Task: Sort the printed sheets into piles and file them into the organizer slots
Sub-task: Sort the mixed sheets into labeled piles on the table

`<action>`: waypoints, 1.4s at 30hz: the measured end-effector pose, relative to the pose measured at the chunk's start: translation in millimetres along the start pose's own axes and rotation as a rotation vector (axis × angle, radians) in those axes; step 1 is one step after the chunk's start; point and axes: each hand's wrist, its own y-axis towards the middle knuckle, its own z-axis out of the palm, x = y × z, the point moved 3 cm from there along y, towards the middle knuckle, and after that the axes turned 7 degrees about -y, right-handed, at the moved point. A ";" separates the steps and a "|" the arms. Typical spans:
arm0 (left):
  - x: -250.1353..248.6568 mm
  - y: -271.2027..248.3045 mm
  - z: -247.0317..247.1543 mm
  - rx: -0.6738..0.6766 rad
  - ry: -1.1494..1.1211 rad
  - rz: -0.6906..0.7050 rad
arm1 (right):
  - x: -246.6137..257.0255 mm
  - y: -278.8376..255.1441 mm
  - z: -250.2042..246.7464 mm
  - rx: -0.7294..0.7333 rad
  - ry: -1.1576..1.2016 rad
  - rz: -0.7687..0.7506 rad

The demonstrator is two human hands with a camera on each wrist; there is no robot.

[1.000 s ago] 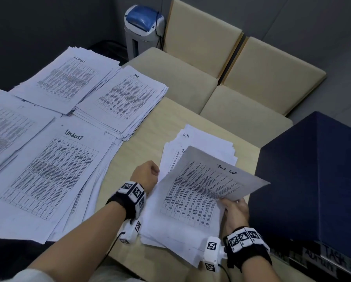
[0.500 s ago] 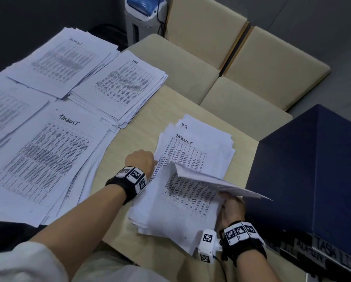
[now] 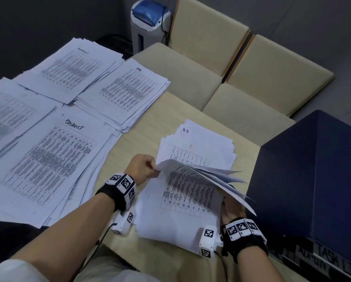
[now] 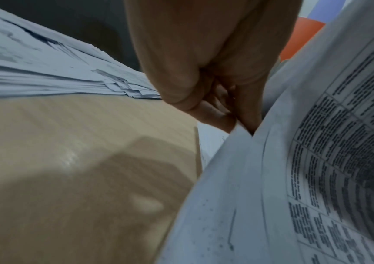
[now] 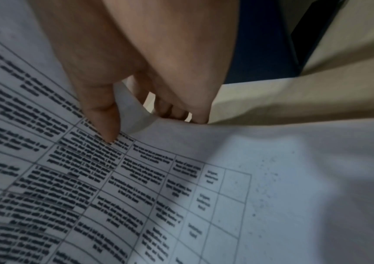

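Left hand (image 3: pixel 142 169) pinching lifted sheets (image 3: pixel 193 184) at stack's (image 3: pixel 199 147) nine o'clock edge. Right hand (image 3: pixel 231 212) gripping same sheets at four o'clock, thumb on top, fingers (image 5: pixel 170 109) curled beneath.

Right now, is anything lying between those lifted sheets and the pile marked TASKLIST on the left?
Nothing visible does. Both the left hand and right hand hold the lifted sheets, and only bare table separates them from the TASKLIST pile.
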 end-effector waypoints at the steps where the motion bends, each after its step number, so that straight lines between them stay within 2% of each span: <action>1: 2.2 0.7 0.1 -0.028 0.012 0.008 | -3.5 3.7 -3.4 -0.016 -0.038 0.000; 4: 1.6 0.6 2.7 -0.059 0.182 0.027 | -23.7 24.6 -16.6 -0.028 0.012 -0.060; 6: -6.4 -2.5 3.4 -0.036 0.371 0.027 | -6.3 1.6 -10.9 -0.088 0.070 -0.106; 8: -14.4 -4.9 3.8 -0.013 0.516 0.061 | -4.2 -3.6 -11.0 -0.084 0.100 -0.097; 11: -18.8 -5.5 3.6 0.001 0.585 0.066 | -1.6 -8.0 -12.2 -0.093 0.117 -0.123; 13: -15.2 -4.7 4.2 0.020 0.418 0.037 | -0.4 -7.3 -11.3 -0.128 0.111 -0.116; 18: -14.6 -14.4 2.4 0.087 -0.257 -0.100 | -0.5 -2.1 -9.4 -0.137 0.113 -0.114; 21: -16.9 -19.1 1.5 0.126 -0.412 -0.207 | 6.0 -7.1 -5.6 -0.071 0.200 -0.142; 24: -15.5 -19.4 1.4 0.085 -0.534 -0.256 | 7.4 -6.8 -4.8 -0.003 0.284 -0.171; 28: -12.1 -14.9 1.1 -0.067 -0.477 -0.253 | -1.7 0.1 -15.3 -0.150 0.281 -0.233; 30: -5.3 -10.7 -0.8 -0.151 -0.408 -0.273 | -5.0 -2.4 -14.0 -0.161 0.195 -0.240; 33: -1.7 -7.6 0.2 -0.197 -0.445 -0.319 | -1.1 -8.9 -11.4 -0.150 0.167 -0.218; 36: -6.5 -7.5 0.0 -0.201 -0.440 -0.325 | 7.3 -17.0 -6.5 -0.088 0.156 -0.225; 39: -7.7 -7.3 0.7 -0.197 -0.407 -0.326 | 10.3 -12.6 -3.9 0.033 0.234 -0.113; 41: -14.7 -9.7 4.4 -0.115 -0.433 -0.323 | 12.1 -6.3 -3.3 0.086 0.245 -0.040; 42: -19.5 -11.6 7.5 -0.029 -0.430 -0.320 | 12.9 -6.2 -3.8 0.095 0.288 -0.008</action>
